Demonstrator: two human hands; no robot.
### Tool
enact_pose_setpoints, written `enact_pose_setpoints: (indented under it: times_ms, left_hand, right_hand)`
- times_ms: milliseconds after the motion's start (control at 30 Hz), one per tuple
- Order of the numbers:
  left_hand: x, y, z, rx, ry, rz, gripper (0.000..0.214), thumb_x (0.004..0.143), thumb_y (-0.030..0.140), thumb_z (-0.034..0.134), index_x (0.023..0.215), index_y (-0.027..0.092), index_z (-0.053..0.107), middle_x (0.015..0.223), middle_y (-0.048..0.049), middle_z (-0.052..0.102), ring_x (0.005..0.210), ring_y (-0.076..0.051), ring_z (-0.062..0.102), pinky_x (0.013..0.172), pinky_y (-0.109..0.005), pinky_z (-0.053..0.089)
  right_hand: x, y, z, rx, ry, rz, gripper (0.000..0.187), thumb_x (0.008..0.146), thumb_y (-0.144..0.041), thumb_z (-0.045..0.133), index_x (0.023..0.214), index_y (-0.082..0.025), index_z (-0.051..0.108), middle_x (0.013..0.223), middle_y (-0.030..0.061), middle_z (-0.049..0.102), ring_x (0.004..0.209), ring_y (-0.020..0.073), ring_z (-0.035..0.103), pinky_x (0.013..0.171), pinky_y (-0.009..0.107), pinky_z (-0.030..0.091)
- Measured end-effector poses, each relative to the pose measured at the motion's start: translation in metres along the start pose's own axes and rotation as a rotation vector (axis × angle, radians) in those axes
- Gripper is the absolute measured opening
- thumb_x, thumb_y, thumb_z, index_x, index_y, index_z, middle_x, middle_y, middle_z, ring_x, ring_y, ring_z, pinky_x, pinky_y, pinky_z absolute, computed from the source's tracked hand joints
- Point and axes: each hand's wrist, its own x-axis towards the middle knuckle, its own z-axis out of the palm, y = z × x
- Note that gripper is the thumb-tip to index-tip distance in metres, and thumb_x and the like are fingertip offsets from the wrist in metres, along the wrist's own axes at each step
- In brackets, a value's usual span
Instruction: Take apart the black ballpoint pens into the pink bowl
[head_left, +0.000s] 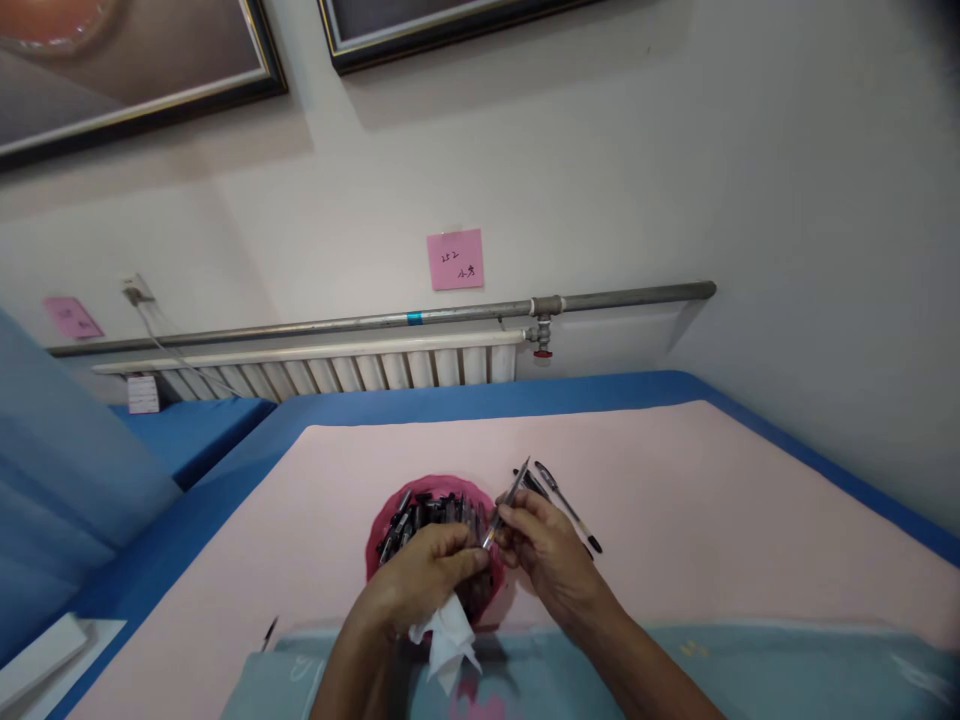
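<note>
My left hand (424, 575) is closed around a crumpled white tissue (448, 638) that hangs below the fingers. My right hand (544, 545) pinches a clear pen (508, 500), which slants up and to the right from between both hands. Both hands hover over a red bowl (382, 520) filled with several dark pens. Two more pens (566, 505) lie on the pink table cover just right of my right hand.
The pink cover (712, 500) lies on a blue table (487, 400) against a white wall with a radiator (337, 370) and a pipe. A small dark item (270, 632) lies at the lower left. A light blue cloth (750, 670) runs along the near edge.
</note>
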Motion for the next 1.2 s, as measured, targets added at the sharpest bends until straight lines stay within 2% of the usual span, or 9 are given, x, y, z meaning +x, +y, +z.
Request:
enact_pose_setpoints:
  times_ms: [167, 333, 500, 633, 733, 800, 867, 967, 1200]
  left_hand:
    - [-0.004, 0.007, -0.001, -0.279, -0.088, -0.043, 0.036, 0.065, 0.046, 0.072, 0.064, 0.014, 0.055, 0.05, 0.0003, 0.054, 0.04, -0.008, 0.042, 0.042, -0.022, 0.025]
    - [-0.001, 0.011, 0.005, -0.434, -0.13, -0.067, 0.038, 0.063, 0.046, 0.074, 0.062, 0.015, 0.053, 0.04, 0.0037, 0.047, 0.029, -0.004, 0.032, 0.035, -0.02, 0.015]
    - [-0.001, 0.013, 0.001, -0.471, 0.005, -0.05, 0.036, 0.064, 0.045, 0.073, 0.061, 0.016, 0.053, 0.042, 0.0043, 0.047, 0.032, -0.004, 0.035, 0.036, -0.02, 0.017]
    - [-0.012, 0.012, -0.022, -0.355, 0.155, 0.008, 0.03, 0.065, 0.037, 0.075, 0.06, 0.015, 0.054, 0.047, 0.0049, 0.049, 0.039, -0.004, 0.038, 0.039, -0.019, 0.022]
    - [-0.018, 0.009, -0.038, -0.25, 0.206, -0.021, 0.024, 0.064, 0.032, 0.076, 0.072, 0.013, 0.063, 0.057, 0.0015, 0.058, 0.048, -0.008, 0.047, 0.046, -0.02, 0.031]
    - [-0.017, 0.007, -0.042, -0.218, 0.243, -0.029, 0.029, 0.064, 0.033, 0.075, 0.083, 0.013, 0.066, 0.06, 0.0004, 0.061, 0.053, -0.009, 0.051, 0.049, -0.02, 0.034]
    - [-0.014, 0.008, -0.04, -0.224, 0.278, -0.017, 0.033, 0.065, 0.036, 0.074, 0.086, 0.013, 0.066, 0.056, 0.0014, 0.059, 0.05, -0.009, 0.049, 0.048, -0.02, 0.033]
    - [-0.008, 0.013, -0.032, -0.325, 0.296, 0.033, 0.032, 0.064, 0.039, 0.074, 0.08, 0.013, 0.066, 0.049, 0.0032, 0.056, 0.043, -0.006, 0.044, 0.043, -0.019, 0.028]
    - [-0.004, 0.023, -0.019, -0.594, 0.318, 0.091, 0.032, 0.05, 0.029, 0.084, 0.067, 0.011, 0.063, 0.047, 0.0031, 0.057, 0.037, -0.002, 0.04, 0.038, -0.016, 0.024]
  right_hand:
    - [-0.004, -0.001, 0.005, 0.083, -0.014, -0.022, 0.025, 0.058, -0.027, 0.074, 0.07, -0.017, 0.055, 0.053, -0.005, 0.054, 0.046, 0.0078, 0.048, 0.042, 0.018, 0.036]
    - [-0.006, -0.003, 0.005, 0.139, -0.012, -0.077, 0.028, 0.057, -0.029, 0.076, 0.074, -0.017, 0.057, 0.061, -0.0039, 0.056, 0.049, 0.0078, 0.048, 0.044, 0.02, 0.038]
    - [0.0, -0.007, -0.001, 0.104, 0.023, -0.142, 0.027, 0.06, -0.03, 0.073, 0.077, -0.018, 0.056, 0.064, -0.0028, 0.057, 0.051, 0.0087, 0.048, 0.044, 0.02, 0.036]
    - [0.0, -0.006, -0.003, 0.0, 0.026, -0.137, 0.02, 0.065, -0.029, 0.068, 0.073, -0.018, 0.054, 0.059, -0.0044, 0.056, 0.046, 0.0076, 0.046, 0.041, 0.019, 0.033]
    - [-0.004, -0.005, 0.0, -0.103, 0.0, -0.092, 0.014, 0.067, -0.025, 0.065, 0.067, -0.018, 0.052, 0.046, -0.0068, 0.049, 0.039, 0.0068, 0.041, 0.038, 0.018, 0.027]
    - [-0.009, -0.005, 0.004, -0.183, -0.044, -0.043, 0.013, 0.067, -0.024, 0.063, 0.066, -0.019, 0.051, 0.041, -0.0092, 0.043, 0.035, 0.0058, 0.036, 0.036, 0.018, 0.023]
    - [-0.012, -0.005, 0.009, -0.273, -0.111, 0.002, 0.011, 0.067, -0.024, 0.06, 0.067, -0.019, 0.05, 0.042, -0.011, 0.038, 0.036, 0.0048, 0.032, 0.037, 0.018, 0.021]
    - [-0.016, -0.005, 0.012, -0.411, -0.201, 0.005, 0.009, 0.067, -0.024, 0.057, 0.069, -0.02, 0.049, 0.047, -0.0113, 0.034, 0.04, 0.005, 0.03, 0.04, 0.019, 0.023]
    - [-0.022, 0.002, 0.014, -0.667, -0.277, -0.069, 0.005, 0.071, -0.02, 0.053, 0.069, -0.02, 0.048, 0.054, -0.0079, 0.037, 0.05, 0.0089, 0.036, 0.047, 0.021, 0.028]
